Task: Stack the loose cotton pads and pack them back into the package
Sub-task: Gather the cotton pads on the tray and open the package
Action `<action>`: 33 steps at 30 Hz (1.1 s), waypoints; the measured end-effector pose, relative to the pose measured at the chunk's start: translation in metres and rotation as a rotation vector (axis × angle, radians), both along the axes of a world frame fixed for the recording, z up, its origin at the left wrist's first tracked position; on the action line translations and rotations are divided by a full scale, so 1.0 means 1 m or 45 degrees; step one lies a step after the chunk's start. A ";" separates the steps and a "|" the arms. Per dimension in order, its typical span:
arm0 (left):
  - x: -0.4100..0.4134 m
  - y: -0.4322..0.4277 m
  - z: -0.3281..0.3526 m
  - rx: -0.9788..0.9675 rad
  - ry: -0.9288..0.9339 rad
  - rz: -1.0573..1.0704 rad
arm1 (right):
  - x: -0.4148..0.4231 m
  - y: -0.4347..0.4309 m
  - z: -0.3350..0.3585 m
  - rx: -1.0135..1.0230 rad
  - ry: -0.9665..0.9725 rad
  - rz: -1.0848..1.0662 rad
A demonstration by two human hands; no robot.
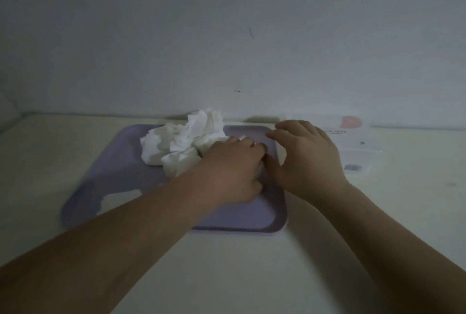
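Loose white cotton pads [181, 145] lay crumpled in a heap on the far half of a lavender plastic tray [121, 170]. The left hand [232, 170] touched the heap's right side, fingers curled over a white sliver [243, 137], grip unclear. The right hand [307, 155] hung at the tray's right rim, fingers loosely spread, beside the flat white plastic package [353, 142].

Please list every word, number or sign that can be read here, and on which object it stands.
Nothing can be read.
On the package: a dark printed line, too blurred to read.
Its barcode-like label: too small to read.
Its pink mark: a shape, no letters.
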State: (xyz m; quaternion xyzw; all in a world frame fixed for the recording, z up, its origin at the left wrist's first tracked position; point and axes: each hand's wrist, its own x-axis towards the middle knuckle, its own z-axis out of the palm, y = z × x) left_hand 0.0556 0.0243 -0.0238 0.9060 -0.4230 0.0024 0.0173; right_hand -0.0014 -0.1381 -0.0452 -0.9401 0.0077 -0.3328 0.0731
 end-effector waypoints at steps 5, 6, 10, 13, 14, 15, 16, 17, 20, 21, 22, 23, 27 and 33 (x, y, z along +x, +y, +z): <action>-0.004 0.000 0.006 -0.179 0.103 0.111 | -0.013 -0.019 0.001 0.136 -0.094 0.065; -0.009 -0.002 0.008 -0.241 0.074 0.108 | -0.018 -0.027 0.001 0.148 -0.130 0.001; -0.037 -0.019 0.016 -0.433 -0.033 0.029 | -0.036 -0.061 0.002 0.373 -0.195 -0.348; -0.047 -0.047 0.024 -0.408 -0.128 -0.075 | -0.044 -0.078 -0.004 0.846 -0.153 -0.427; -0.047 -0.058 0.027 -0.388 -0.172 -0.090 | -0.045 -0.082 -0.005 1.002 -0.131 -0.413; -0.045 -0.069 0.029 -0.348 -0.203 -0.087 | -0.043 -0.085 -0.006 1.131 -0.107 -0.402; -0.044 -0.080 0.030 -0.297 -0.204 -0.070 | -0.044 -0.087 -0.008 1.228 -0.076 -0.397; -0.041 -0.090 0.030 -0.246 -0.192 -0.040 | -0.044 -0.090 -0.010 1.292 -0.055 -0.380; -0.026 -0.107 0.018 -0.159 -0.090 0.004 | -0.040 -0.091 -0.010 1.354 -0.020 -0.327; -0.022 -0.110 0.013 -0.176 -0.094 -0.007 | -0.039 -0.092 -0.011 1.367 -0.018 -0.311; -0.019 -0.111 0.010 -0.198 -0.129 -0.024 | -0.039 -0.093 -0.010 1.373 -0.023 -0.296; -0.016 -0.112 0.007 -0.204 -0.165 -0.042 | -0.038 -0.094 -0.010 1.378 -0.025 -0.293; -0.009 -0.113 0.008 -0.199 -0.217 -0.048 | -0.040 -0.094 -0.010 1.407 -0.049 -0.297; -0.011 -0.112 0.033 -0.203 -0.137 0.011 | -0.045 -0.092 -0.009 1.597 -0.239 -0.198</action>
